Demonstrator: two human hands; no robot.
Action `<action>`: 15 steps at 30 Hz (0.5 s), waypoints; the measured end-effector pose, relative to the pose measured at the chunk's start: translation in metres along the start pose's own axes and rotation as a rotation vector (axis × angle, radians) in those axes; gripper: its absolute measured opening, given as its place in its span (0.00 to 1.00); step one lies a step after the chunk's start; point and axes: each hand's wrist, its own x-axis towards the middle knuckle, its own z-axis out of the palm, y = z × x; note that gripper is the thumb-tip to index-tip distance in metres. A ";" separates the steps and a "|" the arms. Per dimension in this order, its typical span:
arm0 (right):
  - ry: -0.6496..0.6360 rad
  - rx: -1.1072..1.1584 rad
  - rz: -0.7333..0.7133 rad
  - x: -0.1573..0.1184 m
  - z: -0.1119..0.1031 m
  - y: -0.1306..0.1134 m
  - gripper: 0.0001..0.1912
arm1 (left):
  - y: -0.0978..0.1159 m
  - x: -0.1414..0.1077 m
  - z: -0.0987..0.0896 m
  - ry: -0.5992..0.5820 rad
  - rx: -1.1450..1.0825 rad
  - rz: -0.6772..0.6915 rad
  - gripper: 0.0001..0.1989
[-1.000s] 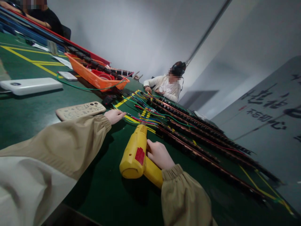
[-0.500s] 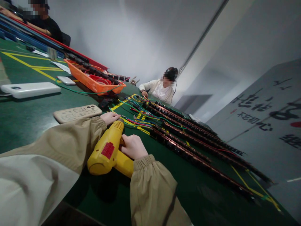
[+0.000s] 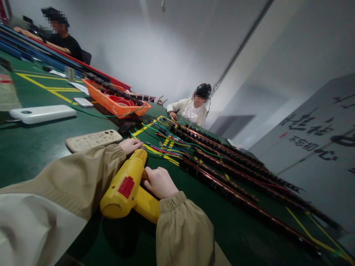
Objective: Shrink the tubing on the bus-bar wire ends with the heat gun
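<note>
A yellow heat gun (image 3: 122, 194) with a red label lies across the near part of the view, its nozzle pointing away from me. My right hand (image 3: 161, 183) is closed round its handle near the trigger. Just beyond the nozzle is my left hand (image 3: 130, 146), fingers pressed together; what they pinch, if anything, is hidden behind the hand and gun. Coloured wires (image 3: 161, 148) with bare-looking ends spread out to the right of my left fingertips. They run into long dark bars with copper-coloured strips (image 3: 216, 181).
On the green table (image 3: 52, 136) lie a patterned phone case (image 3: 94, 140), a white power bank (image 3: 44, 113) and a smaller white device (image 3: 83, 102). An orange basket (image 3: 102, 103) holds dark parts. One person (image 3: 191, 107) sits across the table, another (image 3: 66, 44) far left.
The whole view has shifted slightly, so the scene sits a little lower and further right. Both hands keep nearly the same position about the heat gun.
</note>
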 end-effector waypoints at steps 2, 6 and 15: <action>0.000 -0.003 0.000 0.000 0.001 0.000 0.07 | 0.001 -0.001 0.000 0.009 0.001 -0.006 0.27; -0.037 0.007 0.005 -0.005 -0.001 0.004 0.07 | 0.004 -0.003 0.001 0.029 -0.008 0.007 0.27; -0.137 0.002 0.104 -0.034 -0.008 0.031 0.06 | 0.011 -0.008 0.001 0.080 0.082 -0.017 0.23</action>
